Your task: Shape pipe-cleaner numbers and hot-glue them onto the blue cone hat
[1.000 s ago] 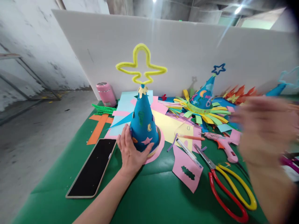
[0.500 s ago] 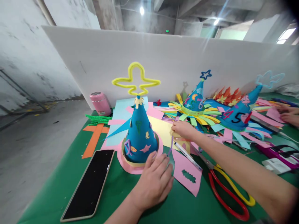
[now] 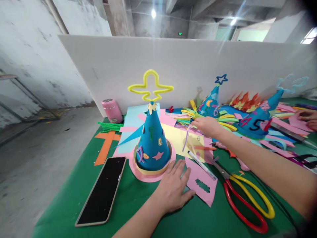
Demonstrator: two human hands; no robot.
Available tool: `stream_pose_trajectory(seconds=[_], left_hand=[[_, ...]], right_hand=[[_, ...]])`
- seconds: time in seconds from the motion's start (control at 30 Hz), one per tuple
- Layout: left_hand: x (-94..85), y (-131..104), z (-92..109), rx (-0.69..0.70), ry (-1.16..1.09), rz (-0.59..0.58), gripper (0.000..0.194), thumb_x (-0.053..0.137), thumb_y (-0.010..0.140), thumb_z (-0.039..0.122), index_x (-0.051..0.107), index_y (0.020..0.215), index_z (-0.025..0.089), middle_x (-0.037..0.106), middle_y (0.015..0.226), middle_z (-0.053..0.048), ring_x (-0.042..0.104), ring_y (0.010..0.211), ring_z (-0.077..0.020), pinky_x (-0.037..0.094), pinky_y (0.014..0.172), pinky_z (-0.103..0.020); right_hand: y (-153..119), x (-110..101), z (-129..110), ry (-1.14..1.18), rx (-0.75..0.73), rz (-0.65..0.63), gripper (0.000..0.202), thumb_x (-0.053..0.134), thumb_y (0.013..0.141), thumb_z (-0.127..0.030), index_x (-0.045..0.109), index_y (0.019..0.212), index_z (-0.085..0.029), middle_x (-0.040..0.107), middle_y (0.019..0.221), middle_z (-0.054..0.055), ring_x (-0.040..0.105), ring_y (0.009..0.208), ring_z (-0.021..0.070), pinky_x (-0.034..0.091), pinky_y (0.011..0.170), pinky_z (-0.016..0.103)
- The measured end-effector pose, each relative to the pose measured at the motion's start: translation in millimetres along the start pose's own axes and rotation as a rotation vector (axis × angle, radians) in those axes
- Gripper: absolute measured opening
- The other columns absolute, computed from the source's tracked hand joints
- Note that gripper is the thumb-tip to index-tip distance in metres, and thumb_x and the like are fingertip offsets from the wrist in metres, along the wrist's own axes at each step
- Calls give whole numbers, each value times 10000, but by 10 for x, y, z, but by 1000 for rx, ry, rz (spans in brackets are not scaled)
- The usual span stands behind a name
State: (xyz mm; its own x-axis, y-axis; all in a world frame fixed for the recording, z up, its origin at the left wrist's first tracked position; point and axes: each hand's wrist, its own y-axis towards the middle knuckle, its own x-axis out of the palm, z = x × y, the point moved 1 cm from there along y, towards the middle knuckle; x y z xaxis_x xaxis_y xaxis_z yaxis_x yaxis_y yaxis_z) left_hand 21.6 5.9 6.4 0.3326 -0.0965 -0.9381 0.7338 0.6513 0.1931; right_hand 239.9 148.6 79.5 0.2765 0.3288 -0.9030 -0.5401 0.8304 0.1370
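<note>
My left hand point(image 3: 173, 186) lies flat with fingers spread on the green table, its fingertips beside the pink brim of a blue paper cone hat point(image 3: 154, 142). Moon and star cutouts and a purple bent shape decorate this hat, and a yellow pipe cleaner outline point(image 3: 151, 86) tops it. Farther off, my right hand point(image 3: 205, 126) pinches a purple pipe cleaner point(image 3: 185, 141) that hangs over the yellow paper point(image 3: 170, 134). Below it are a white marker point(image 3: 201, 165) and a pink paper sheet point(image 3: 206, 198) with a hole cut out.
Scissors point(image 3: 247, 201) with red and yellow handles lie at the right. A phone point(image 3: 101, 191), green pipe cleaners point(image 3: 110, 126) and a pink bottle point(image 3: 112, 110) are at left. Two more cone hats, one a blue hat point(image 3: 257, 122), stand behind. Another person's hand point(image 3: 308, 119) shows far right.
My left hand has opened from a curled grip and flattened onto the table. My right hand has moved up and away with the purple pipe cleaner, uncovering more yellow paper. The view has shifted slightly.
</note>
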Motion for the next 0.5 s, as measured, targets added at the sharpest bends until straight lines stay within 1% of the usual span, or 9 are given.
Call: stream_pose_trajectory(seconds=[0.17, 0.23, 0.3, 0.4, 0.43, 0.5], left_hand=[[-43, -3, 21, -4, 10, 10, 537, 366, 833, 446, 392, 1258, 119, 359, 1343, -202, 301, 1251, -304, 263, 1014, -494], [-53, -1, 25, 1, 17, 39, 498, 400, 829, 403, 424, 1229, 108, 399, 1313, -207, 344, 1225, -308, 294, 996, -497], [-56, -2, 19, 5, 23, 93, 440, 422, 826, 356, 462, 1188, 109, 446, 1274, -201, 389, 1192, -305, 331, 972, -497], [-46, -9, -8, 17, 36, 162, 357, 420, 829, 300, 508, 1122, 115, 508, 1202, -186, 454, 1125, -294, 378, 931, -488], [-41, -13, -17, 24, 38, 178, 335, 415, 831, 283, 519, 1101, 114, 524, 1176, -181, 471, 1101, -290, 388, 920, -484], [-29, -21, -28, 39, 33, 204, 299, 410, 832, 254, 534, 1065, 115, 549, 1123, -169, 495, 1055, -278, 399, 903, -473]], right_hand=[[-47, -197, 294, -75, 121, 89, 269, 392, 827, -130, 597, 997, -170, 650, 885, 99, 586, 774, 214, 259, 496, 258], [-93, -298, 393, -97, 171, 122, 283, 366, 840, -132, 598, 1000, -159, 651, 891, 107, 586, 789, 222, 265, 501, 260], [-155, -395, 460, -109, 206, 159, 288, 349, 855, -154, 610, 977, -160, 654, 884, 103, 589, 801, 224, 278, 508, 263], [-260, -491, 468, -89, 288, 252, 281, 362, 865, -217, 627, 955, -187, 658, 909, 82, 595, 821, 222, 301, 521, 262], [-293, -498, 439, -66, 307, 258, 275, 375, 862, -230, 631, 956, -194, 658, 920, 78, 597, 822, 221, 304, 521, 260], [-350, -470, 337, -7, 306, 205, 264, 398, 851, -243, 638, 955, -204, 662, 927, 70, 603, 804, 211, 306, 509, 251]])
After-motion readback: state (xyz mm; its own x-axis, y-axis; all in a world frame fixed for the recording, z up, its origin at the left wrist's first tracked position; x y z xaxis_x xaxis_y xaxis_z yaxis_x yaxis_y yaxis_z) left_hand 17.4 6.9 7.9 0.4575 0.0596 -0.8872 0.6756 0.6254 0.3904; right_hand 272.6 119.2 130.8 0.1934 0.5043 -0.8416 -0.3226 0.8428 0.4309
